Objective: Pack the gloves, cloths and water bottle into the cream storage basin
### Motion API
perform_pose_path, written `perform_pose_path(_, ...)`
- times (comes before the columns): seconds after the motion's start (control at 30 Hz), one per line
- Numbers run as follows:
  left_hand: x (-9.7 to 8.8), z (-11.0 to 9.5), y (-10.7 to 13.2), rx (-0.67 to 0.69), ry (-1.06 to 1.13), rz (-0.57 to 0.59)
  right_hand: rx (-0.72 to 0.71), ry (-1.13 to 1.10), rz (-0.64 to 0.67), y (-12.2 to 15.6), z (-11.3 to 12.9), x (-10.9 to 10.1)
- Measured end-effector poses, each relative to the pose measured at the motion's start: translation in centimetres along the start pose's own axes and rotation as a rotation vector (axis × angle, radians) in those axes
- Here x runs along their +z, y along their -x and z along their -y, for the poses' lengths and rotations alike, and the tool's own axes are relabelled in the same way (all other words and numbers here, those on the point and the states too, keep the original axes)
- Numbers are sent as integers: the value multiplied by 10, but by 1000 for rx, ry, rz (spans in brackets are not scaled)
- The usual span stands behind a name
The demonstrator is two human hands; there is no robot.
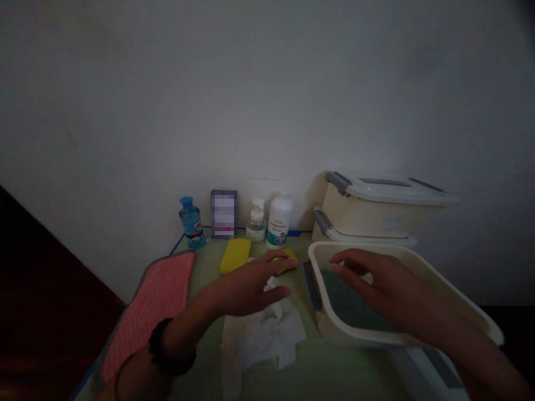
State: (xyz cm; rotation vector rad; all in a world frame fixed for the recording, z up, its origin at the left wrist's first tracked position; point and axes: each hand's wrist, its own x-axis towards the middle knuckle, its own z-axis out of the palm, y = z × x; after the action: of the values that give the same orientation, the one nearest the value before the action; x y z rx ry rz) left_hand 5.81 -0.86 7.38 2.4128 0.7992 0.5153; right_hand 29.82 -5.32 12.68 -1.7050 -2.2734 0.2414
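Observation:
My left hand hovers over a crumpled white cloth on the table, fingers stretched out toward a yellow sponge, holding nothing. My right hand reaches into an open cream plastic tub, fingers spread over a dark green-grey cloth lying inside. A black band sits on my left wrist.
A second yellow sponge and a pink mat lie on the left. At the wall stand a blue bottle, a small card, a pump bottle and a white bottle. Two lidded tubs are stacked behind.

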Motion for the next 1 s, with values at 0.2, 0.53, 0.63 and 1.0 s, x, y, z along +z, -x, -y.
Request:
perform_pose_path(0.2, -32, 31, 13, -180, -226, -97, -196, -28, -284, 2, 54, 33)
perform_pose_path(0.53, -25, 81, 16, -515, -298, 115, -390, -281, -58, -1, 70, 160)
perform_pose_path(0.63, -11, 90, 10, -580, -295, 65, -350, -283, -22, -4, 61, 176)
perform_pose_path(1.0, -8, 97, 9, -607, -262, 17, -384, -307, 69, -5, 57, 173)
